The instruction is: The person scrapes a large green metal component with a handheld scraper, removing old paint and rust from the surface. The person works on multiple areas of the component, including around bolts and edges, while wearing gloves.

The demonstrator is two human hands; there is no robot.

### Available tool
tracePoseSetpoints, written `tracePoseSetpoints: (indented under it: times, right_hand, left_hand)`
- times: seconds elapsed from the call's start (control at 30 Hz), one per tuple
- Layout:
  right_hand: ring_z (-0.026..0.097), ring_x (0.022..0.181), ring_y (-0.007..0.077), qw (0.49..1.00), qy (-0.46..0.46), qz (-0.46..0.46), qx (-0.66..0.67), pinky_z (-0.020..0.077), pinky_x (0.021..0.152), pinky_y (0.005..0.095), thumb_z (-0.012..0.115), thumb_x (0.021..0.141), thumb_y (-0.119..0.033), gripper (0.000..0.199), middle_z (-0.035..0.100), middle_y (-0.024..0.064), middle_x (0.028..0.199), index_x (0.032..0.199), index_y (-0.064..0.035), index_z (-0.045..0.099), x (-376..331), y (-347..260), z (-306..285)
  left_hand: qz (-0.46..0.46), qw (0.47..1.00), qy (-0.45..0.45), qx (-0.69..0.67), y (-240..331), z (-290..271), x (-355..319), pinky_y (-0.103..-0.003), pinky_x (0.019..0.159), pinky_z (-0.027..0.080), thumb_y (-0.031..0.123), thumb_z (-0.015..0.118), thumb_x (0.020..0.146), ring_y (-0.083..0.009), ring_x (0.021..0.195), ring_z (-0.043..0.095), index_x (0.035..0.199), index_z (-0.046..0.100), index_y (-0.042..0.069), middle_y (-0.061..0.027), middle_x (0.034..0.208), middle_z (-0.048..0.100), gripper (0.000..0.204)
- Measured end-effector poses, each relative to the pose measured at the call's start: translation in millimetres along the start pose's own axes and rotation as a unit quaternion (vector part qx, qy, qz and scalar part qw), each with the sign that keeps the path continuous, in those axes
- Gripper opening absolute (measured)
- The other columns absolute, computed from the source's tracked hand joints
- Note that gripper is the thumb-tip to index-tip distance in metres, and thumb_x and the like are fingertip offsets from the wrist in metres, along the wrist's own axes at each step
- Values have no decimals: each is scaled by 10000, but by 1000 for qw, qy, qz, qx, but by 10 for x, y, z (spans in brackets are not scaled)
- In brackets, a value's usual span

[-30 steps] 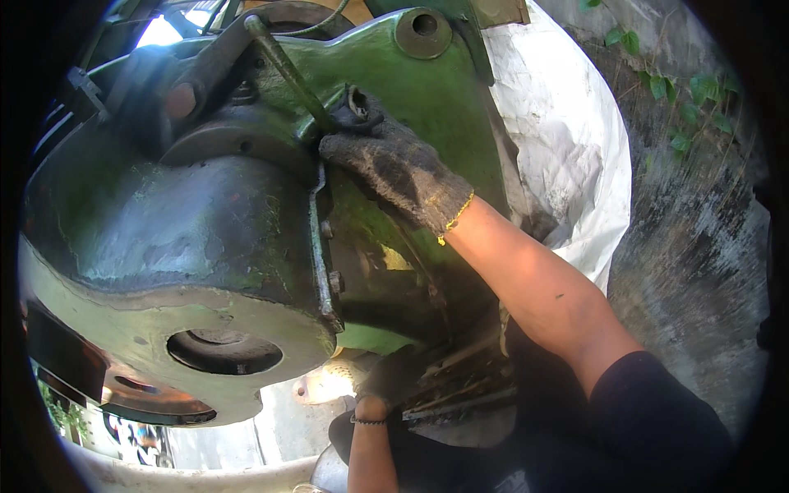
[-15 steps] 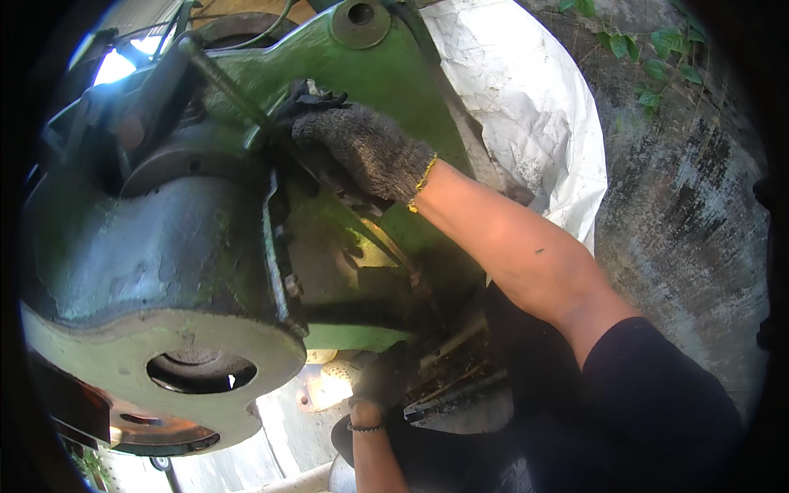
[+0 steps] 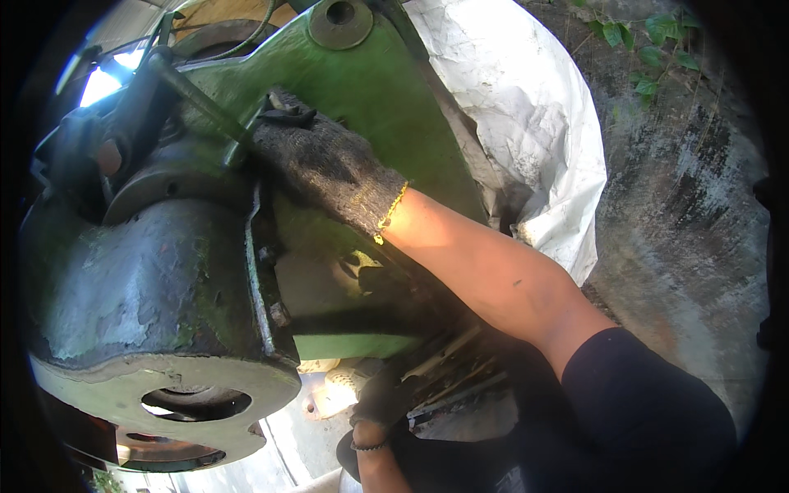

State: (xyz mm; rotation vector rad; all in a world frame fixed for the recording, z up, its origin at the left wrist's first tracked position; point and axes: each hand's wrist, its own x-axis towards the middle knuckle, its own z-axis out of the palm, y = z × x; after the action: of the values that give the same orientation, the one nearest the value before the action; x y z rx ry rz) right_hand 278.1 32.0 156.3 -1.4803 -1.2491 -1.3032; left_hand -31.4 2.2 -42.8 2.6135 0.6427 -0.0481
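Note:
My right hand [image 3: 316, 152], in a dark knitted glove with a yellow cuff edge, reaches across the green machine [image 3: 386, 99]. Its fingers are curled close to the end of a metal rod [image 3: 201, 103] that slants down from the upper left. A small greyish bit shows at the fingertips, but what they grip is hidden by the glove. Low in the middle, my left hand [image 3: 382, 403], also in a dark glove, is beside a pale, sunlit metal part [image 3: 333, 393] under the machine. Shade hides its fingers.
A rounded dark-green housing [image 3: 140, 283] with an oval hole fills the left side. Behind the green plate lies a crumpled white sheet [image 3: 518, 99]. A stained grey wall or ground surface [image 3: 674, 214] with green leaves [image 3: 653, 53] is at the right.
My right hand has shifted slightly left in the picture, nearer the rod's end, its forearm following. The view has also moved a little. My left hand stays in about the same place.

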Motion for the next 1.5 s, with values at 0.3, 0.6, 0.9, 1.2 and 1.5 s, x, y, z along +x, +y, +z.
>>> tracePoseSetpoints:
  times: [0.3,0.6,0.9,1.2,1.5]
  right_hand:
    - [683,1031,279,683,-155,365,614,577,971,359,644,978,-52,250,683,135,1074,1225,-43,680,57,56,-452]
    - [687,1136,300,855,7,209,475,564,1056,368,673,963,-31,348,683,159,1204,1311,-30,678,-156,-64,-230]
    - [678,1254,306,931,93,4,353,542,1140,370,704,966,-16,392,687,188,1363,1357,-22,678,-175,247,-151]
    - [661,1197,152,771,102,359,516,547,1025,287,670,1047,-75,360,700,101,1335,1399,-5,641,-416,274,-214]
    - [694,1247,284,939,74,125,312,564,1066,374,710,1028,-108,347,643,201,1476,1373,-72,707,-263,-25,-206]
  left_hand:
    - [-56,995,-56,-58,-28,85,83,-451,1072,533,407,720,996,-376,1299,671,1525,611,114,-215,1423,691,615]
    - [-18,995,-95,30,-193,258,321,-456,1057,547,446,704,1018,-392,1284,671,1502,611,60,-239,1435,672,627]
    - [127,968,-28,214,-492,545,369,-464,1128,502,473,641,1059,-404,1335,639,1488,623,42,-235,1424,680,608]
    - [5,991,-129,44,-427,515,363,-449,1091,530,388,663,1065,-383,1284,677,1486,633,70,-226,1438,678,529]
    - [126,977,-107,138,-320,365,340,-431,1158,489,355,624,1089,-348,1384,609,1491,643,121,-190,1527,627,466]
